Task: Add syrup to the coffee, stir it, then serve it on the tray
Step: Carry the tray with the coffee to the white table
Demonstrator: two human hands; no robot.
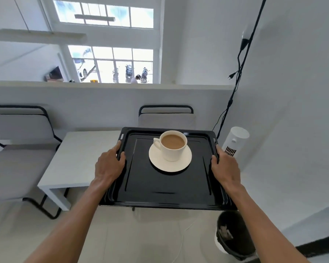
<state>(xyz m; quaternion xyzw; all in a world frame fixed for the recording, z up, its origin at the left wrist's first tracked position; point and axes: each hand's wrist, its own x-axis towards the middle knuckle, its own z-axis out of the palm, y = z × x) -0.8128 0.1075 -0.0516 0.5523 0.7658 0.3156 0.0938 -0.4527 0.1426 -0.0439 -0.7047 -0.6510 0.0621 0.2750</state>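
A black tray (167, 188), glossy and rectangular with a raised, stepped rim and slot handles near its far corners, is held up in front of the person, its near part out over the pale tiled floor (141, 234). The left hand (108, 166) has its grip closed on the tray's left rim, thumb on top and fingers curled under the edge; the right hand (224, 168) is clamped the same way on the right rim. On the far half of the tray sits a round, smooth white saucer (170, 165), and on it stands an upright white cup (172, 147) with its handle turned to the left, filled close to the brim with light brown coffee (172, 142).

The tray's far left corner overlaps the white, matte, square-edged table (80, 160). Grey cushioned chairs with black tube frames (21, 149) stand to the left of the table and behind it. Near the tray's right edge stands a white cylindrical fan (235, 141) against the wall, and below the near right corner a dark waste bin (234, 236) sits on the floor. The floor directly beneath the tray lies open.
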